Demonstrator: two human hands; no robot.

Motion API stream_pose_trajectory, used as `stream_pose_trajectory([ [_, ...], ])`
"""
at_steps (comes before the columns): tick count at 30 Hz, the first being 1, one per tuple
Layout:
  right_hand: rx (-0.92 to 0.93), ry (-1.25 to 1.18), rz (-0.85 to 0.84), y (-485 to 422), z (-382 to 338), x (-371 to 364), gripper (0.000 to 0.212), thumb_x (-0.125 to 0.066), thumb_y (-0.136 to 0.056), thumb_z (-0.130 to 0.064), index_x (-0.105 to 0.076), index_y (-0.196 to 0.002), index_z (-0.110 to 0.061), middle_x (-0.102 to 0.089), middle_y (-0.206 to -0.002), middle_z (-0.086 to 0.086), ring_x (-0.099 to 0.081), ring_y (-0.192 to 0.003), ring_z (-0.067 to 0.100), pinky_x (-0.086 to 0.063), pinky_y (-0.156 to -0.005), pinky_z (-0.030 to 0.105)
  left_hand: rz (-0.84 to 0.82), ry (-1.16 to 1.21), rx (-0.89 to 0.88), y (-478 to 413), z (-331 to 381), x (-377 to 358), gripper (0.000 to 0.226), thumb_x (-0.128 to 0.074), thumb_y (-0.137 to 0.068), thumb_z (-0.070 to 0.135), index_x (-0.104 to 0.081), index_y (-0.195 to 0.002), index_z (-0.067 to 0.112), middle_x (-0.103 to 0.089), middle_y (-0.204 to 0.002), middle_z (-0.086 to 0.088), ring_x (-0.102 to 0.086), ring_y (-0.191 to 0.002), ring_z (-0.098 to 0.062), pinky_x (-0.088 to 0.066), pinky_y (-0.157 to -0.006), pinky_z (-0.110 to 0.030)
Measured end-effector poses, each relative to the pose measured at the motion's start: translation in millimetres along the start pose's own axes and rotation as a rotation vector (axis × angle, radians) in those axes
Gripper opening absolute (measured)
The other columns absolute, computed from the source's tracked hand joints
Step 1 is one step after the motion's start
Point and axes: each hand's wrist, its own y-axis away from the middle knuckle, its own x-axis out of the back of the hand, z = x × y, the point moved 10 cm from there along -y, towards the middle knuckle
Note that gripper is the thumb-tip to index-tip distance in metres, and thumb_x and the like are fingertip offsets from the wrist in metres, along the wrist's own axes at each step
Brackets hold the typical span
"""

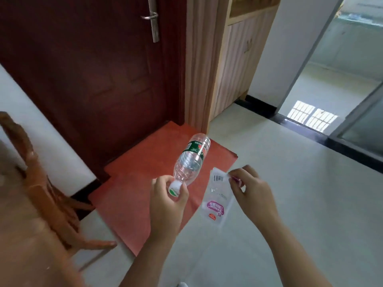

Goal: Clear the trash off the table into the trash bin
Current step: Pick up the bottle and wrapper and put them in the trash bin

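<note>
Both hands are held up in front of the person, over the floor (300, 214), and each one carries a piece of trash. Left hand (167, 204) has its fingers and thumb curled around the neck and white cap of a clear plastic bottle (191, 160). The bottle is tilted with its cap toward the person and its base pointing away toward the door (93, 69), and a green label wraps its far part. Right hand (251, 191) pinches the top edge of a clear plastic wrapper (217, 199) between thumb and fingertips. The wrapper hangs down from that pinch, with a barcode near its top and a pink printed patch near its lower end. Bottle and wrapper sit close beside each other but do not touch.

Beneath the bottle a red mat (134, 193) lies on the floor in front of the dark red door, which has a metal handle (152, 17). A wooden chair (43, 183) stands at the left, blurred. A light wooden cabinet (234, 63) stands to the right of the door, and farther right is a glass sliding door (360, 125).
</note>
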Motion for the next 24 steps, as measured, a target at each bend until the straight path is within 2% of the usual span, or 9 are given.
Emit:
stream_pose_trajectory([
  [3, 0.059, -0.050, -0.067, -51.6, -3.2, -37.3, 0.008, -0.061, -0.081, -0.004, -0.062, -0.081, -0.012, -0.055, -0.077, 0.002, -0.052, -0.058, 0.021, -0.042, -0.048, 0.030, 0.090, -0.081, 0.017, -36.2, -16.0, 2.6, 0.023, -0.075, -0.069, 0.003, -0.058, -0.084, 0.003, -0.054, -0.080, -0.004, -0.048, -0.066, 0.000, -0.037, -0.057, -0.001],
  [5, 0.118, -0.079, -0.117, -88.3, -7.9, -63.9, 0.007, -0.062, -0.080, -0.004, -0.063, -0.080, -0.011, -0.053, -0.076, 0.000, -0.049, -0.057, 0.019, -0.038, -0.048, 0.022, 0.122, -0.106, 0.044, -59.2, -31.5, 1.4, 0.022, -0.074, -0.071, 0.005, -0.057, -0.086, 0.004, -0.055, -0.081, -0.005, -0.051, -0.068, -0.004, -0.039, -0.057, -0.005],
  [7, 0.194, -0.099, -0.165, -129.1, -16.4, -90.6, 0.007, -0.063, -0.080, -0.005, -0.063, -0.079, -0.011, -0.050, -0.073, -0.001, -0.047, -0.055, 0.017, -0.035, -0.046, 0.022, 0.179, -0.133, 0.090, -83.0, -48.5, 3.1, 0.021, -0.072, -0.074, 0.010, -0.057, -0.088, 0.007, -0.056, -0.083, -0.008, -0.053, -0.071, -0.008, -0.043, -0.056, -0.011],
  [9, 0.278, -0.129, -0.201, -171.4, -28.7, -113.0, 0.008, -0.063, -0.079, -0.005, -0.062, -0.079, -0.013, -0.048, -0.073, -0.004, -0.046, -0.054, 0.015, -0.033, -0.045, 0.021, 0.259, -0.147, 0.150, -107.5, -60.8, 7.5, 0.020, -0.070, -0.077, 0.018, -0.054, -0.089, 0.017, -0.055, -0.085, -0.004, -0.053, -0.073, -0.009, -0.043, -0.057, -0.016],
  [12, 0.395, -0.188, -0.242, -229.9, -51.0, -135.3, 0.009, -0.065, -0.078, -0.006, -0.063, -0.080, -0.015, -0.053, -0.077, -0.003, -0.051, -0.057, 0.016, -0.041, -0.044, 0.029, 0.370, -0.141, 0.233, -145.8, -64.2, 12.9, 0.025, -0.067, -0.078, 0.025, -0.046, -0.083, 0.038, -0.051, -0.086, 0.008, -0.053, -0.075, -0.004, -0.043, -0.059, -0.020],
  [13, 0.424, -0.216, -0.254, -248.1, -58.6, -140.7, 0.010, -0.066, -0.077, -0.006, -0.063, -0.080, -0.015, -0.055, -0.078, -0.002, -0.052, -0.058, 0.017, -0.044, -0.045, 0.033, 0.416, -0.148, 0.248, -158.6, -61.8, 16.7, 0.029, -0.068, -0.078, 0.022, -0.045, -0.081, 0.039, -0.050, -0.086, 0.010, -0.052, -0.076, -0.005, -0.042, -0.060, -0.019],
  [16, 0.500, -0.306, -0.293, -298.1, -84.7, -157.6, 0.011, -0.065, -0.078, -0.006, -0.064, -0.081, -0.016, -0.056, -0.079, -0.006, -0.054, -0.060, 0.014, -0.049, -0.049, 0.036, 0.573, -0.152, 0.269, -188.6, -54.6, 34.3, 0.028, -0.070, -0.075, 0.008, -0.050, -0.084, 0.026, -0.049, -0.085, 0.008, -0.052, -0.079, -0.007, -0.043, -0.064, -0.013],
  [19, 0.570, -0.372, -0.349, -332.6, -117.8, -182.7, 0.010, -0.064, -0.079, -0.007, -0.065, -0.083, -0.016, -0.058, -0.084, -0.004, -0.058, -0.065, 0.014, -0.051, -0.053, 0.035, 0.698, -0.227, 0.293, -202.7, -57.8, 55.5, 0.022, -0.071, -0.074, 0.009, -0.053, -0.087, 0.013, -0.051, -0.084, 0.000, -0.050, -0.083, -0.001, -0.042, -0.065, -0.010],
  [24, 0.709, -0.423, -0.458, -347.3, -175.2, -234.5, 0.012, -0.066, -0.077, -0.005, -0.065, -0.082, -0.016, -0.057, -0.081, -0.005, -0.058, -0.062, 0.012, -0.051, -0.049, 0.031, 0.867, -0.203, 0.302, -213.3, -67.6, 100.0, 0.024, -0.070, -0.076, 0.013, -0.053, -0.086, 0.026, -0.050, -0.091, 0.007, -0.056, -0.082, -0.015, -0.049, -0.066, -0.015],
])
